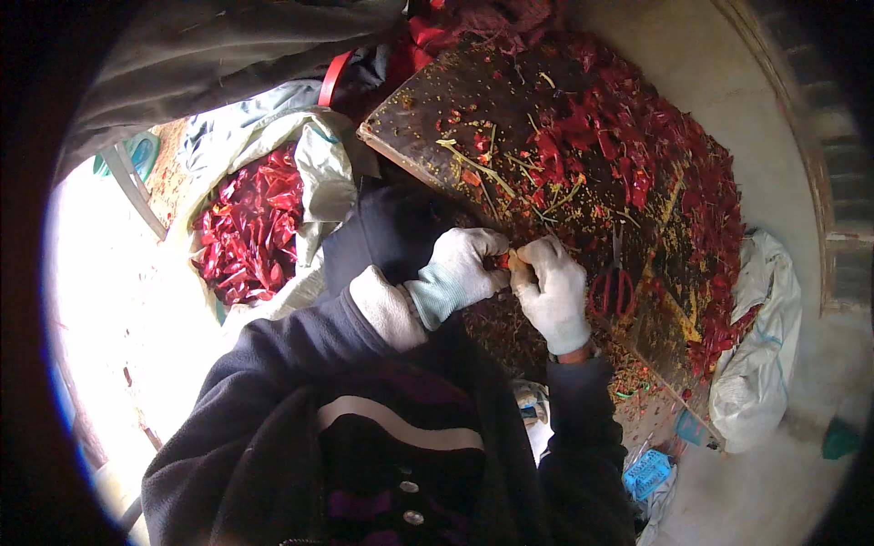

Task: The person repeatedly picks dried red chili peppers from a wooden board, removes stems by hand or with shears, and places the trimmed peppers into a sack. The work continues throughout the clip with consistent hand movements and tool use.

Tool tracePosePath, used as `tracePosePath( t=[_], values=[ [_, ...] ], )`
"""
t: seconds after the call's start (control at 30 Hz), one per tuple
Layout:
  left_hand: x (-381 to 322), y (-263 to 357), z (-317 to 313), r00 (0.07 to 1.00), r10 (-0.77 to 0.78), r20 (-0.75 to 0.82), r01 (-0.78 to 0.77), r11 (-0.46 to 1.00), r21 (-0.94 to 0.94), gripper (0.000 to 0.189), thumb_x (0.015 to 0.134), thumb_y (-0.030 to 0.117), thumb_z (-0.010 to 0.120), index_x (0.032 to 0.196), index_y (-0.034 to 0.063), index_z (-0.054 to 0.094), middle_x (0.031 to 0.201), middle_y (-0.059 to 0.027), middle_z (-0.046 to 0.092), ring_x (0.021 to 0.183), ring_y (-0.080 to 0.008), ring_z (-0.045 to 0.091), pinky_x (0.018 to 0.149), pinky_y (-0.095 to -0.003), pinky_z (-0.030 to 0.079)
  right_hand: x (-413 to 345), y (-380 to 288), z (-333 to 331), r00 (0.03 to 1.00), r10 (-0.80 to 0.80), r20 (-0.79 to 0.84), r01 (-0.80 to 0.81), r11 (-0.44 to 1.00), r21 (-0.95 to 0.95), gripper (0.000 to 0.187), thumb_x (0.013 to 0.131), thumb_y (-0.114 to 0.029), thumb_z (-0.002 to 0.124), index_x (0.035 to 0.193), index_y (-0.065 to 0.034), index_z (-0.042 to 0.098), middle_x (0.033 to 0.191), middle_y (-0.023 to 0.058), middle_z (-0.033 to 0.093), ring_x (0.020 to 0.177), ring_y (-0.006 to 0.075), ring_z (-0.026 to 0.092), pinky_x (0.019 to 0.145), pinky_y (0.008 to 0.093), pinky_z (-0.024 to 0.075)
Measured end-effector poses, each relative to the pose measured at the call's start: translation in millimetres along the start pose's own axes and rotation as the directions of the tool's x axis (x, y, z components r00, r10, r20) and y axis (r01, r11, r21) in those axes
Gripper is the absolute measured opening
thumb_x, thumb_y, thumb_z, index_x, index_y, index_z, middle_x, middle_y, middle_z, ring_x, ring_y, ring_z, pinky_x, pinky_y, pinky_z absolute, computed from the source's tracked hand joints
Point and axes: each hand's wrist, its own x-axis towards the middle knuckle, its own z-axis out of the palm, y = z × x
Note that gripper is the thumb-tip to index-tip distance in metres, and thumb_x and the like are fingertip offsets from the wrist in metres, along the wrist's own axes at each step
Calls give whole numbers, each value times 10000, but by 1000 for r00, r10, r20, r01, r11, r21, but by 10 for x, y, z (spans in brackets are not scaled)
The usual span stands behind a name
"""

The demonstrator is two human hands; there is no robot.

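My left hand (466,265), in a white knit work glove with a pale green cuff, is curled around a small red chili piece (502,261), mostly hidden by the fingers. Right up against it, my gloved right hand (550,290) pinches the chili's end between thumb and fingertips, which are stained yellowish. Both hands are over the near side of a dark low table (430,102). To the right of my right hand lies a pair of scissors with red handles (612,292), blades pointing away from me.
Dried red chilies (635,150) are heaped along the table's far and right sides, with stems (481,167) and yellow seeds scattered before them. On the left, a white woven sack (328,170) holds red chili pods (256,225). Another white sack (758,389) hangs at the table's right end.
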Motion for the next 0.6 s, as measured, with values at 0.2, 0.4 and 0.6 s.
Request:
tracePosePath(
  t=[0.2, 0.4, 0.6],
  values=[
    [6, 16, -14, 994, -66, 85, 63, 997, 35, 289, 586, 175, 774, 809, 42, 645, 724, -146, 616, 706, -303, 627, 626, -342, 508, -119, 154, 186, 765, 492, 415, -416, -114, 902, 158, 830, -189, 676, 875, -88, 564, 713, -23, 510, 509, 77, 389, 449, 242, 307],
    [-9, -23, 20, 973, -227, 31, 228, 943, -244, 296, 669, 125, 767, 910, -10, 662, 819, -104, 670, 771, -174, 640, 705, -288, 516, -395, 339, -21, 948, 234, 218, -279, 274, 920, 180, 853, -188, 639, 926, -30, 592, 746, 34, 539, 578, 92, 450, 528, 228, 369],
    [16, -237, 69, 900, -341, 270, 434, 761, -482, 244, 824, 10, 643, 1056, -31, 578, 948, -221, 617, 818, -159, 591, 626, -263, 474, -794, 1176, -278, 868, 483, -117, -495, 862, -110, 332, 820, -253, 677, 1061, -37, 602, 930, 128, 635, 757, 258, 620, 649, 367, 489]
  ],
)
